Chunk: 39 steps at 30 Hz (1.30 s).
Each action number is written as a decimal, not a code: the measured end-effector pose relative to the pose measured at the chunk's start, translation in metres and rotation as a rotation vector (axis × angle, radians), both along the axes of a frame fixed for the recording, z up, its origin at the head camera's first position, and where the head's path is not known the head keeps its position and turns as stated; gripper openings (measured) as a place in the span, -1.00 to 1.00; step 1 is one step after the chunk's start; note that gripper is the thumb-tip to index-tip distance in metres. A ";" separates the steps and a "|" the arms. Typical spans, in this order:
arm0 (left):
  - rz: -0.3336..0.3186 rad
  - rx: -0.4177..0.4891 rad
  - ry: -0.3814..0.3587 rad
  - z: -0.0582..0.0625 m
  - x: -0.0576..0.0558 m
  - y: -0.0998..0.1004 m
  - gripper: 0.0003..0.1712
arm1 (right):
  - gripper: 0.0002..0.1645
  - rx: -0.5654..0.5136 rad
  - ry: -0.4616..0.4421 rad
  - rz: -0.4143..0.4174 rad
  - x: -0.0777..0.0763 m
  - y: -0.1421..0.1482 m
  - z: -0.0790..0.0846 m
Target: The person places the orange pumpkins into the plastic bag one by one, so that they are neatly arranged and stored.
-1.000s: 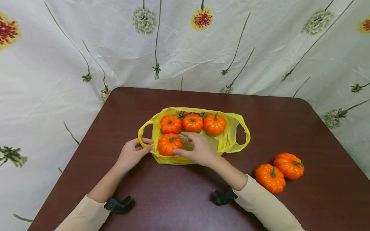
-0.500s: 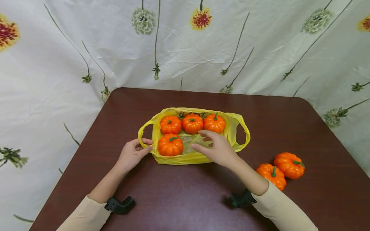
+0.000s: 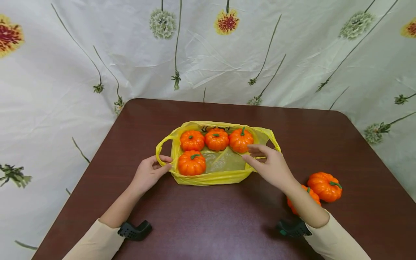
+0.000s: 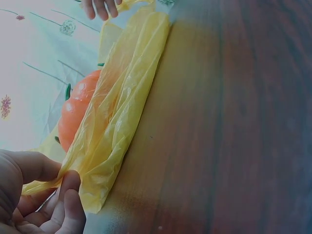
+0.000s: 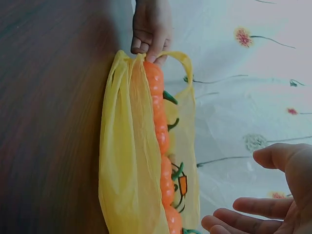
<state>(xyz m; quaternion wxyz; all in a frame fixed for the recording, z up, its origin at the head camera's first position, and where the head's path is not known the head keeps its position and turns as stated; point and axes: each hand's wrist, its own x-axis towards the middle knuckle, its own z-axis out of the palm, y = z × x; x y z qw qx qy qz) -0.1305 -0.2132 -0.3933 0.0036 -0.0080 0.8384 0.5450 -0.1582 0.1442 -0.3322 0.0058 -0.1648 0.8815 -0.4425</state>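
With our left hand [image 3: 151,175] we pinched the rim of the yellow bag [image 3: 208,179] near its handle; our right hand [image 3: 271,165], fingers loosely parted, hovered over the bag's right end. Four orange pumpkins [image 3: 191,163] sat inside. Beyond, near our right forearm, two more pumpkins [image 3: 325,186] lay close together on the table [image 3: 195,220].

Soft glare marks the table [image 3: 208,216] in the head view; the wrist views look hazy and bluish.
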 end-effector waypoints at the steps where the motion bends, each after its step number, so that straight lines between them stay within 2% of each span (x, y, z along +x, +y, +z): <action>1: 0.000 0.000 -0.001 0.000 0.000 0.000 -0.70 | -0.44 -0.003 -0.003 -0.009 0.001 0.004 0.000; 6: 0.001 -0.004 0.002 0.001 0.001 0.000 -0.70 | -0.50 -0.001 -0.014 -0.065 0.006 0.020 0.002; 13: 0.001 -0.011 0.009 -0.001 0.000 0.000 -0.72 | -0.56 -0.042 0.020 -0.130 0.014 0.039 0.000; 23: -0.001 -0.017 -0.005 -0.001 -0.001 -0.001 -0.70 | -0.55 -0.012 0.030 -0.214 0.026 0.067 0.001; 34: -0.002 -0.008 0.007 -0.002 -0.001 0.000 -0.70 | -0.51 0.029 -0.011 -0.296 0.038 0.112 0.000; 39: -0.003 -0.009 0.008 -0.001 -0.001 0.000 -0.70 | -0.54 0.006 -0.018 -0.325 0.041 0.132 -0.003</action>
